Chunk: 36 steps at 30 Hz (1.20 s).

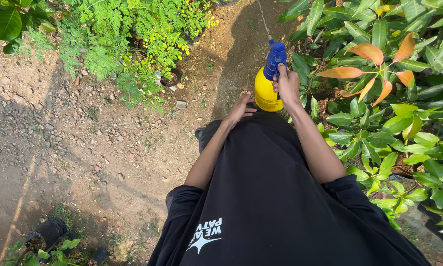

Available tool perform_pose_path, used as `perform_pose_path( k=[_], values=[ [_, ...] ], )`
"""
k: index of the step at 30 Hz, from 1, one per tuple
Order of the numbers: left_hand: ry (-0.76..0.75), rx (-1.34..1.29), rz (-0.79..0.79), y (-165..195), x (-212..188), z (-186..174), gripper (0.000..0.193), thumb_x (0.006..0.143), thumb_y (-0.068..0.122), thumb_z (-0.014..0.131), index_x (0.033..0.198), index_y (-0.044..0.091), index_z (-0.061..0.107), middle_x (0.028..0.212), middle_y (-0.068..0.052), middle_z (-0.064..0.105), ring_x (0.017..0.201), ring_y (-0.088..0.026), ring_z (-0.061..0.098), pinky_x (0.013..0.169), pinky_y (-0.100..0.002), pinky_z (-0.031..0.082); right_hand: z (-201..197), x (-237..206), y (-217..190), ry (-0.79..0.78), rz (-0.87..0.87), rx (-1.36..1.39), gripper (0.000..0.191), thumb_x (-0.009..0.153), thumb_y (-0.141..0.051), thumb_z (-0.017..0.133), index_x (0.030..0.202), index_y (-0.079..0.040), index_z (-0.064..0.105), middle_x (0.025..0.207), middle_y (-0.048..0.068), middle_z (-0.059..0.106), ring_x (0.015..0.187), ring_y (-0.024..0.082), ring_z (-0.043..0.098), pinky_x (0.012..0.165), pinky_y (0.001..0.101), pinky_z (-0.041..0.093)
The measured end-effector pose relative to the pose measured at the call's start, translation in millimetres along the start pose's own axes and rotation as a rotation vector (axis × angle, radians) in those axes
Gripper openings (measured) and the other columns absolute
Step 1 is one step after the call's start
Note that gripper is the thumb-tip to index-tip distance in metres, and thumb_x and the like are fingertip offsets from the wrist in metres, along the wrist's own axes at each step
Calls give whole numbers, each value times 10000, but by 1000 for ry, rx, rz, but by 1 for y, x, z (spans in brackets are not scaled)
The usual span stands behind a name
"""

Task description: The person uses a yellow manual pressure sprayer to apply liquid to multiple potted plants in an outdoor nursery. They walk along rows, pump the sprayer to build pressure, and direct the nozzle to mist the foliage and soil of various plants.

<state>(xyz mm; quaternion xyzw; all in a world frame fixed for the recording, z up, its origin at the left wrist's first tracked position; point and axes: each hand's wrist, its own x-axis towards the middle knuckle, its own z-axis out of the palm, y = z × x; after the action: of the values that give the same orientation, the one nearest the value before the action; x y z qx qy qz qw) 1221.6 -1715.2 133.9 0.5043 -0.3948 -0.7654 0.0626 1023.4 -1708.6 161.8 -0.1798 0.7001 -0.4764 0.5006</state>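
Note:
A yellow spray bottle [265,91] with a blue pump head [275,56] is held out in front of my black shirt. My right hand [286,86] is closed around the blue head and its handle. My left hand [240,109] rests flat against the lower left side of the yellow body, fingers spread. A thin stream of water [263,18] shoots from the nozzle toward the top of the view. Both forearms are bare and reach forward from short black sleeves.
Broad-leaved plants [389,98] with green and some orange leaves fill the right side. Feathery small-leaved plants in dark pots [132,44] stand at the upper left. A stony dirt path [83,148] lies on the left. A black pot [51,231] sits at the lower left.

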Motion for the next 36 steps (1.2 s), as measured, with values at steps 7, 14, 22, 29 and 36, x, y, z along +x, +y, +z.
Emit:
perform_pose_path(
  k=[7, 14, 22, 29, 36],
  values=[
    [-10, 21, 0, -2, 6, 6, 794, 994, 657, 306, 1602, 146, 318, 1531, -190, 474, 1160, -325, 683, 999, -467, 547, -5, 9, -14, -30, -27, -12, 483, 1053, -398, 511, 728, -48, 580, 624, -10, 549, 517, 67, 497, 481, 259, 406],
    [15, 26, -20, 0, 6, 6, 767, 1000, 650, 302, 1591, 163, 332, 1533, -149, 492, 1155, -296, 689, 1004, -449, 546, 5, 14, -35, -85, -95, -88, 501, 1055, -401, 517, 702, -51, 584, 590, 1, 549, 495, 69, 515, 453, 252, 395],
    [25, -25, 12, 1, 0, 2, 751, 1000, 642, 306, 1582, 172, 366, 1524, -151, 507, 1152, -292, 686, 999, -435, 543, 9, 24, -37, -84, -132, -85, 502, 1052, -380, 533, 682, -44, 579, 597, 8, 559, 494, 73, 522, 443, 257, 395],
    [35, -16, 20, 4, -4, -1, 732, 1016, 631, 293, 1576, 166, 369, 1522, -174, 502, 1148, -300, 690, 997, -439, 547, 8, 23, -29, -55, -88, -115, 502, 1035, -394, 545, 676, -46, 595, 579, 15, 563, 480, 79, 526, 437, 256, 399],
    [36, -45, 21, 3, 1, 2, 753, 1007, 624, 317, 1583, 140, 335, 1532, -165, 493, 1126, -303, 700, 984, -442, 557, 4, 19, -30, -68, -89, -57, 489, 1042, -401, 544, 701, -53, 586, 621, 0, 568, 504, 65, 514, 452, 249, 392]
  ],
)
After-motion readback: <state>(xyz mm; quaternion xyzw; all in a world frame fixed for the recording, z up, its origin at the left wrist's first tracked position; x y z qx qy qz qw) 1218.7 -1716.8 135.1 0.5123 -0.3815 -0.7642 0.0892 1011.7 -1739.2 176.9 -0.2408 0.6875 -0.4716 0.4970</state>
